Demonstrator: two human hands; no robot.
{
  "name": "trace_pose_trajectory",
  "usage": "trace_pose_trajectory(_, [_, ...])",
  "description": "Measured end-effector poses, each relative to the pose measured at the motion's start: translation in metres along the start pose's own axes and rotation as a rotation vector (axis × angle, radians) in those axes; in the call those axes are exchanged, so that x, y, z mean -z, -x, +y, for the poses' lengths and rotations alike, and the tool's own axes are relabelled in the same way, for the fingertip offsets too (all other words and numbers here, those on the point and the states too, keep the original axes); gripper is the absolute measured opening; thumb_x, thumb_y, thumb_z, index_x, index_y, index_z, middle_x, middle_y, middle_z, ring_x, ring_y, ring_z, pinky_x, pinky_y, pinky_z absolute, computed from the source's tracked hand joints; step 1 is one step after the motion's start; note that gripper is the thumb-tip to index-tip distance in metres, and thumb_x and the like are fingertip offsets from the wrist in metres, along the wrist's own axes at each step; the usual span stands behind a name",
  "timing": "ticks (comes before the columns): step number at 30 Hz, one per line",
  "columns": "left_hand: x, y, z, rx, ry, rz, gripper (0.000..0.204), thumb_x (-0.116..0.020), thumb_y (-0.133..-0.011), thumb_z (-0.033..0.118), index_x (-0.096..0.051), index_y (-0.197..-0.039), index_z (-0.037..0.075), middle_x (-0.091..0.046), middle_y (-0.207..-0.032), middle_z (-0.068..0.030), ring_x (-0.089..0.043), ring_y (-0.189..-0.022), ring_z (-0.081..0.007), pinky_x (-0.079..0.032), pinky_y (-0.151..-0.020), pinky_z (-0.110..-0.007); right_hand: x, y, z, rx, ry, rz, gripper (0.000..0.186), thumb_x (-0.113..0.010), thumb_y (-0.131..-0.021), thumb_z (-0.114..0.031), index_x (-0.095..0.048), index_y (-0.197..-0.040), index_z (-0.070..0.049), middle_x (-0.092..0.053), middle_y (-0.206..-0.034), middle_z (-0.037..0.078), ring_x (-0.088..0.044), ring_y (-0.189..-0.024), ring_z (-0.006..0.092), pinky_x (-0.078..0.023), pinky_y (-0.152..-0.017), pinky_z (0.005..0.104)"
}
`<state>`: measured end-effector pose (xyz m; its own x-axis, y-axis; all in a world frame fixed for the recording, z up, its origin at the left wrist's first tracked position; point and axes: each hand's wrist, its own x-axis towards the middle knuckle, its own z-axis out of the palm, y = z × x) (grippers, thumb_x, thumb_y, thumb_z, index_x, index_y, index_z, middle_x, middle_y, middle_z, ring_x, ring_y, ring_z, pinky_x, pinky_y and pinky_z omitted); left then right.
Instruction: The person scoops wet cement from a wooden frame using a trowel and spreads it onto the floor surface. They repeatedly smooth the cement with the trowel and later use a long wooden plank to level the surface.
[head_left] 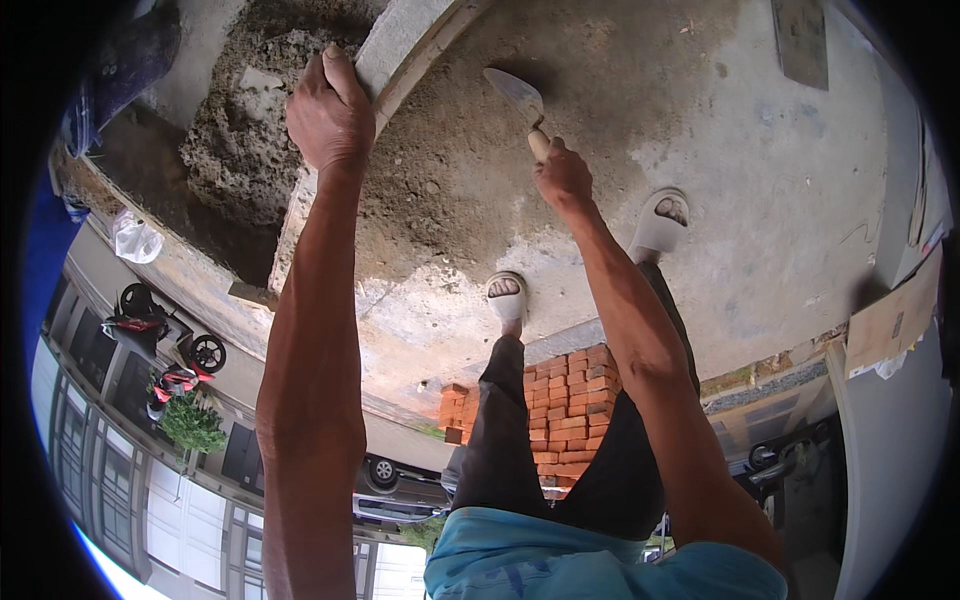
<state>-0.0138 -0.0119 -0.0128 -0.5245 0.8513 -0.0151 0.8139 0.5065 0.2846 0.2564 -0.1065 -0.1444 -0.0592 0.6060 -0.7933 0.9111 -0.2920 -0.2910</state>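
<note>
My right hand (563, 176) is wrapped round the pale wooden handle of a pointed trowel (516, 95). Its metal blade points up and left over the dirt-covered concrete floor. My left hand (330, 112) has its fingers curled in beside a low grey concrete wall (405, 50), the thumb nearest the wall. Whatever lies under those fingers is hidden. Dark, lumpy mortar or wet soil (235, 150) fills the space on the left side of the wall. Loose brown grit (425, 185) is scattered along its right side.
My sandalled feet stand on the concrete, the left sandal (507, 292) nearer the wall. Stacked orange bricks (570, 410) lie behind my legs. A flat grey board (800, 42) is at the far right, a cardboard sheet (893, 310) at the right edge. A plastic bag (136, 238) lies left.
</note>
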Motion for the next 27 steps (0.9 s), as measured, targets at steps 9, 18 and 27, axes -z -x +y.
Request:
trace_pose_trajectory(9, [0.000, 0.000, 0.000, -0.012, -0.004, -0.011, 0.056, -0.029, -0.097, 0.048, -0.060, -0.073, 0.009, -0.060, -0.062, -0.0104, -0.061, -0.064, -0.0357, -0.045, -0.064, -0.046, 0.027, -0.009, 0.001, -0.042, -0.449, 0.353, 0.025, -0.060, -0.090, -0.017, -0.045, -0.103, -0.003, -0.067, -0.093, 0.022, -0.070, -0.086, 0.0321, -0.054, -0.068, 0.0424])
trace_pose_trajectory(18, [0.000, 0.002, -0.004, -0.008, 0.005, -0.017, 0.056, -0.030, -0.097, 0.049, -0.060, -0.072, 0.009, -0.061, -0.061, -0.0092, -0.061, -0.064, -0.0342, -0.046, -0.064, -0.045, 0.032, 0.003, 0.010, 0.061, -0.176, 0.251, 0.028, -0.063, -0.086, -0.022, -0.049, -0.104, -0.008, -0.068, -0.086, 0.023, -0.069, -0.083, 0.0384, -0.054, -0.069, 0.0476])
trace_pose_trajectory(27, [0.004, 0.000, 0.002, 0.022, 0.038, -0.052, 0.053, -0.033, -0.096, 0.046, -0.062, -0.075, 0.008, -0.062, -0.070, -0.0179, -0.060, -0.071, -0.0421, -0.045, -0.066, -0.052, 0.015, -0.001, 0.007, 0.118, 0.100, 0.071, 0.032, -0.067, -0.084, -0.019, -0.050, -0.105, -0.003, -0.067, -0.085, 0.023, -0.069, -0.084, 0.0368, -0.056, -0.072, 0.0461])
